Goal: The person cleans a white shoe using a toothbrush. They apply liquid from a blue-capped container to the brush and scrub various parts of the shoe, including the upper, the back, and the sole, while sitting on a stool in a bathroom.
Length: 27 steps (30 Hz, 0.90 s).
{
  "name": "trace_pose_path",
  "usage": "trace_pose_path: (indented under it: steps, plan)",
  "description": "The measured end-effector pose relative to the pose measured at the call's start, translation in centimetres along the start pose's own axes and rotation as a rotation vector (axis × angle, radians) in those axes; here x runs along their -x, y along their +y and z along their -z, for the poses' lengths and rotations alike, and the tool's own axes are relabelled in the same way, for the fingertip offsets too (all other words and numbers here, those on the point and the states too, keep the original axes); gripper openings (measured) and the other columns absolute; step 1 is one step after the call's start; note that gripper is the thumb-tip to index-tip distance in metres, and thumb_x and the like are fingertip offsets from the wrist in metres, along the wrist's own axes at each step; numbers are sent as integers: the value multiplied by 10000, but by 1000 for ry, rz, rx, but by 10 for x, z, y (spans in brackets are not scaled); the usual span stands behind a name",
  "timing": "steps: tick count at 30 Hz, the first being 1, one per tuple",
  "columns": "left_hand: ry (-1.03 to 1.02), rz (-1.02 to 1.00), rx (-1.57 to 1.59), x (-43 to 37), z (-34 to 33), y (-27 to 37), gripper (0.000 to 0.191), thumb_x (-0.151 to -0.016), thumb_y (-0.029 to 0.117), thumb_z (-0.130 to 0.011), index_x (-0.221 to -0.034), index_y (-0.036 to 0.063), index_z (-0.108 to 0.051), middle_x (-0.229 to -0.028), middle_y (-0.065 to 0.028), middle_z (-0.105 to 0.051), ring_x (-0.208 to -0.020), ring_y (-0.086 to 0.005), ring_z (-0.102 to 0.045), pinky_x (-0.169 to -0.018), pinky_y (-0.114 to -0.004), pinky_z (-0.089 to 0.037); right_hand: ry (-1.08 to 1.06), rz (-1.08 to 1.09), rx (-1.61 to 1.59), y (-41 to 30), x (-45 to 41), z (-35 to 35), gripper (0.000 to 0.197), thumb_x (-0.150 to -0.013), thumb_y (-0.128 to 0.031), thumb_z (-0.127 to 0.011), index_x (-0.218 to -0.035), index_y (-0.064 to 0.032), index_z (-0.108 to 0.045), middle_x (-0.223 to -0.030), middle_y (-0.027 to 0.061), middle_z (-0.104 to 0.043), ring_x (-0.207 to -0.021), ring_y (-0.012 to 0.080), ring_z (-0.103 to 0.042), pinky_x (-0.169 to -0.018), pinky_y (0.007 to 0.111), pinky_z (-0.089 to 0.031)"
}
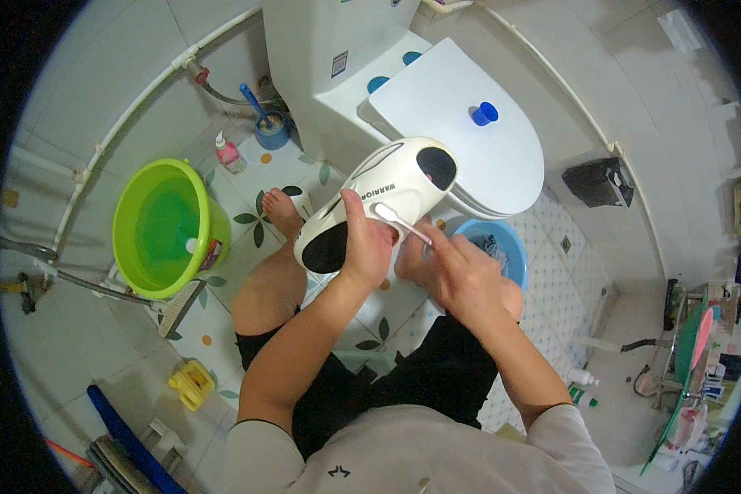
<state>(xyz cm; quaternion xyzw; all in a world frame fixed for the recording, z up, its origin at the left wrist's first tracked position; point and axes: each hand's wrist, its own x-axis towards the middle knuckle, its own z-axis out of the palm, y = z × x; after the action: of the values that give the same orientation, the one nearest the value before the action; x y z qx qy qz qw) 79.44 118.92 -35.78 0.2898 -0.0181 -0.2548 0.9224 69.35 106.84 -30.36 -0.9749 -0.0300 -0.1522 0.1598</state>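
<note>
My left hand grips a white Warrior shoe with black patches at both ends, its thumb along the near side. The shoe is raised over the floor in front of my knees, tilted with one end up to the right. Between the fingers of my right hand is a small white brush like a toothbrush. Its head lies against the shoe's side below the lettering. The bristles are hidden. Partly covered beside my foot, another white-and-black shoe is on the tiles.
A toilet with its lid down carries a blue cup. On the left stands a green bucket of water; a blue basin with cloth is by my right leg. A pink pump bottle, toilet brush holder and yellow jug stand around.
</note>
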Motion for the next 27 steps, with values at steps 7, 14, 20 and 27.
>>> trace_pose_path:
  steps: [7,14,20,27]
  plan:
    - [60,-2,87,-6,4,2,776,-992,628,-261,-1454,8,-322,-1430,-165,-457,-1301,-286,-481,-1117,-411,-359,-66,-120,41,4,16,-6,386,-871,-77,-632,-1252,-134,-603,-772,102,-573,-667,299,-602,-563,387,-481]
    - [95,102,-58,5,9,-11,452,-1012,300,-476,-1331,-20,-489,-1301,-127,-557,-1165,-204,-561,-995,-324,-439,66,-251,-100,33,-5,2,313,-907,-92,-602,-1218,-84,-631,-886,156,-645,-778,327,-645,-680,388,-516]
    - [-185,-346,-855,4,9,-13,265,-953,143,-549,-1119,-52,-616,-1012,-169,-668,-963,-294,-640,-839,-379,-494,37,-273,-64,34,-7,22,360,-882,-64,-606,-1240,-99,-628,-892,141,-664,-771,316,-658,-696,395,-537]
    - [-249,-531,-1082,1,13,-15,253,-928,119,-577,-1116,-45,-616,-975,-240,-651,-882,-395,-629,-805,-439,-495,-27,-142,55,16,-16,30,403,-847,-26,-630,-1244,-95,-618,-797,136,-607,-674,295,-615,-607,388,-493]
